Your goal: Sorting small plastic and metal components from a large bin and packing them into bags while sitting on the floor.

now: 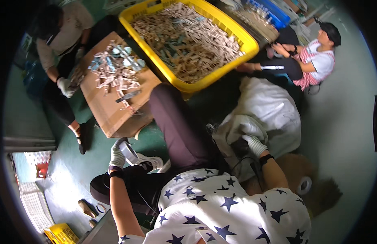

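My left hand (117, 156), in a white striped glove, is closed on a silvery grey roll (129, 153) that looks like tape, held beside my left knee. To the right, my right hand (256, 146), gloved as well, is closed on the rim of a large white sack (274, 118); the sack's folds partly hide its fingertips. In front of me, a cardboard-topped surface (101, 118) carries a heap of pinkish-brown strips (119, 75) with some pale blue pieces. Farther off, a yellow crate (188, 87) is filled with similar strips.
A gloved person (66, 36) sits at the far left, beside the cardboard. Another person (318, 61) sits at the far right. Behind them stands a blue crate (274, 14). A white ring-shaped roll (304, 185) lies by my right side, and slippers (86, 208) rest on the floor.
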Available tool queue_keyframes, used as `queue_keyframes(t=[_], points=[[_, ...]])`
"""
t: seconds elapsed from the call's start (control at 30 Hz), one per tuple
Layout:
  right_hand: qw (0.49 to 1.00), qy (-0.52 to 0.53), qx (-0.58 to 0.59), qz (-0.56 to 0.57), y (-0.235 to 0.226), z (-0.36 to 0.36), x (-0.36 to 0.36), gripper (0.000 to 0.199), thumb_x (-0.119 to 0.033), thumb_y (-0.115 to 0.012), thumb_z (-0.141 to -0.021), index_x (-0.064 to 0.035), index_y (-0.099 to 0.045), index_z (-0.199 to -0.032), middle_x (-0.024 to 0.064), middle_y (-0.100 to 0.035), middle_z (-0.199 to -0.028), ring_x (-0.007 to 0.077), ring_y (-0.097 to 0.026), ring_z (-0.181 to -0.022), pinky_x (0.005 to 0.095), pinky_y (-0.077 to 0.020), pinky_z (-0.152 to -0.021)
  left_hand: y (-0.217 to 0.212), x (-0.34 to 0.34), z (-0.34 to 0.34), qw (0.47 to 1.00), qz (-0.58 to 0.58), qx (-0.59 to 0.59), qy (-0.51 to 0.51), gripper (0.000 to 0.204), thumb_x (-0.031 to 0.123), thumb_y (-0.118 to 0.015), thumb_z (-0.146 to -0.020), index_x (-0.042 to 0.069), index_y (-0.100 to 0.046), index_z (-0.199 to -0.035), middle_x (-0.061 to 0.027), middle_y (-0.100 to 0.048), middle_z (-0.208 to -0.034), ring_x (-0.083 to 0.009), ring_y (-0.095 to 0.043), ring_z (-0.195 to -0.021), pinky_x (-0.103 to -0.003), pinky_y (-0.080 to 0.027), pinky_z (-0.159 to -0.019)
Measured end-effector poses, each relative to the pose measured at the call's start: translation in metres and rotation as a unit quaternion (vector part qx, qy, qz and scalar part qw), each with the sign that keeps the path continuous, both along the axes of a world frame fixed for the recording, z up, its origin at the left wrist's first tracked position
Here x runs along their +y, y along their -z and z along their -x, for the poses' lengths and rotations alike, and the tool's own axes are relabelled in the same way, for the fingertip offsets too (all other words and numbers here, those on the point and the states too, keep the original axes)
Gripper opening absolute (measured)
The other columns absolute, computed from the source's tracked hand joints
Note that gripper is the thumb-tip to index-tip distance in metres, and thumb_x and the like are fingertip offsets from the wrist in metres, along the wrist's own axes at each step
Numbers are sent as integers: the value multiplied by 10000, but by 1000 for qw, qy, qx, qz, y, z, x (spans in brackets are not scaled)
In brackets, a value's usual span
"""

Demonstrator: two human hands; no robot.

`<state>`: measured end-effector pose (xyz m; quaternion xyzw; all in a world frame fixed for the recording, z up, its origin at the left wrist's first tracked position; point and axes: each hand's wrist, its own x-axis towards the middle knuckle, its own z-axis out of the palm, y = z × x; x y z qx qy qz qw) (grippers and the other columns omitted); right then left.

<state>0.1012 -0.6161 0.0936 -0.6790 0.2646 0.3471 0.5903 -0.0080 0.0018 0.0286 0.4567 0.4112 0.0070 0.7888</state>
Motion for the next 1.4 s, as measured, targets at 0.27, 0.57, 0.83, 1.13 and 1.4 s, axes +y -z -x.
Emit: queue_keyframes(t=[0.27,0.57,0.83,1.13,1.4], points=[[753,-484,-236,378,247,100,-164,246,-148,-499,-868,-54,-639,-1048,190,-642,-1075,336,-614,-1010,403,-488,-860,5,-8,-15,993,104,-3,-54,187,187,-627,-815,40,-663,-925,-80,-665,-858,-220,-624,-794,-330,-514,-774],[668,-556,-30,494,303,55,-150,223,-163,-542,-848,-98,-690,-1001,156,-661,-1072,299,-607,-1068,430,-474,-891,0,-10,-27,996,80,37,-23,183,210,-627,-834,67,-652,-946,-56,-640,-858,-206,-611,-792,-344,-513,-756],[705,-561,10,434,312,3,-124,242,-180,-525,-863,-91,-680,-1027,157,-647,-1101,297,-601,-1078,428,-471,-898,42,44,-9,992,96,63,54,322,280,-419,-958,111,-505,-1218,-71,-592,-1074,-237,-565,-979,-394,-502,-830],[719,-583,70,372,319,33,-131,265,-198,-507,-879,-83,-668,-1056,158,-632,-1134,294,-595,-1090,425,-467,-906,61,55,-3,972,-104,67,200,202,236,-571,-844,62,-582,-947,-47,-664,-837,-192,-639,-802,-331,-522,-789],[726,-578,100,358,319,55,-107,287,-215,-491,-894,-76,-658,-1081,159,-618,-1163,292,-589,-1101,422,-463,-913,33,-7,-30,926,-281,-2,253,157,244,-624,-761,109,-656,-834,-68,-665,-846,-224,-640,-791,-350,-499,-698]])
